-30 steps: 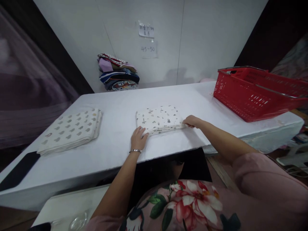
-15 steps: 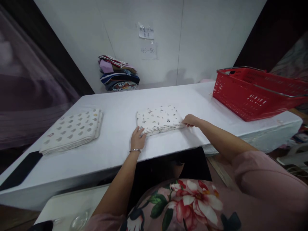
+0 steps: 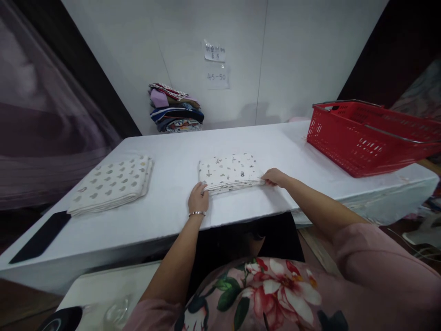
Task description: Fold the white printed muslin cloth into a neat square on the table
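A folded white cloth with small dark prints [image 3: 229, 171] lies in the middle of the white table [image 3: 275, 147]. My left hand [image 3: 198, 198], with a bracelet at the wrist, grips the cloth's near left corner, fingers curled under its edge. My right hand [image 3: 274, 177] pinches the near right corner of the same cloth. Both hands rest low on the table top.
A second folded white cloth with grey spots [image 3: 112, 184] lies at the left. A red plastic basket [image 3: 368, 135] stands at the right. A pile of coloured folded fabrics [image 3: 175, 112] sits against the back wall. A black flat object [image 3: 39, 236] lies at the table's left corner.
The view has shifted slightly. Both hands stay at the near corners of the printed cloth, the left one drawn a little closer to it.
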Motion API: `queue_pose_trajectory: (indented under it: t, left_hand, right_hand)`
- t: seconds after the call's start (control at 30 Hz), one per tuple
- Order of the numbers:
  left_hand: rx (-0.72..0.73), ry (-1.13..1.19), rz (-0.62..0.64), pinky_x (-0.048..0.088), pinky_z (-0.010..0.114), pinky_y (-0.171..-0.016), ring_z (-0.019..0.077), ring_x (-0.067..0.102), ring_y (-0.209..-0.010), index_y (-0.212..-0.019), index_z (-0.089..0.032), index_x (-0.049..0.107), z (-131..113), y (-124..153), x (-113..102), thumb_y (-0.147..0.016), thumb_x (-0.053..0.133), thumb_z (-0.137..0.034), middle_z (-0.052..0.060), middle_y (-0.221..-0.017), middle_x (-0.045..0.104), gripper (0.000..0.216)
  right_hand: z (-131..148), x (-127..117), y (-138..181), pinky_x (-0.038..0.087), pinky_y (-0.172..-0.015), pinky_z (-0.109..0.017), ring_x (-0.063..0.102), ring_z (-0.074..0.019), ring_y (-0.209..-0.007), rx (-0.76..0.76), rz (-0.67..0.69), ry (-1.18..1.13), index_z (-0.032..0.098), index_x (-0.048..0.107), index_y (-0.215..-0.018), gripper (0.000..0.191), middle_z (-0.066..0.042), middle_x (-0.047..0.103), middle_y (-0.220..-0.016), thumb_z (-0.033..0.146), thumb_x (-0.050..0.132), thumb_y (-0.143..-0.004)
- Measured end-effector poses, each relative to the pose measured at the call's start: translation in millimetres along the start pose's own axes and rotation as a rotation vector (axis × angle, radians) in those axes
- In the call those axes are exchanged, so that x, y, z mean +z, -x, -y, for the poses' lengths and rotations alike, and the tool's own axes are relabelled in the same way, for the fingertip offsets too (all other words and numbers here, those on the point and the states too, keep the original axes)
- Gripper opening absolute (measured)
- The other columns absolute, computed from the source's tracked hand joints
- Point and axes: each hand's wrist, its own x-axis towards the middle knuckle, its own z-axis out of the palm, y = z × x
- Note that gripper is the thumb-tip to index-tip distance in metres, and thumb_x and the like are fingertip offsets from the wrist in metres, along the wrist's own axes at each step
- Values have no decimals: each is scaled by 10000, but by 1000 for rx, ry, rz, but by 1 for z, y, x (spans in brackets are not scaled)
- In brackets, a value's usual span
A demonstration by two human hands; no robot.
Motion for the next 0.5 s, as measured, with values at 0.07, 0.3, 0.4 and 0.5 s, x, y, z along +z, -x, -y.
queue_pose_trajectory:
  t: [0.07,0.3,0.4,0.5]
  left_hand:
    - [-4,-16,8,482,410,-1010,243,571,-1141,-1046,-171,683,-2,0,-1,-792,511,-137,79,-1287,577,309]
    - [5,-73,89,463,367,-1028,211,557,-1171,-1096,-183,674,-9,4,-12,-794,504,-121,50,-1321,561,352]
    - [36,-119,120,418,325,-1066,190,522,-1212,-1138,-168,655,-13,6,-17,-761,521,-93,55,-1331,553,407]
    - [135,-147,76,385,325,-1087,184,522,-1200,-1109,-166,669,-21,4,-18,-781,548,-148,58,-1260,602,350]
  right_hand:
    - [-3,2,-1,368,-453,-197,450,-79,-448,-21,-9,-6,147,507,-700,117,20,507,-471,183,572,-791]
    - [-10,2,-2,409,-512,-228,519,-118,-525,-95,-65,105,164,499,-774,57,-1,557,-574,184,551,-789]
    - [-10,1,2,454,-636,-286,591,-197,-743,-174,-144,211,160,533,-793,86,-78,634,-781,210,592,-755]
    - [-5,7,10,426,-854,-308,522,-226,-1073,-315,-209,276,192,568,-893,132,-83,606,-1115,191,586,-762]
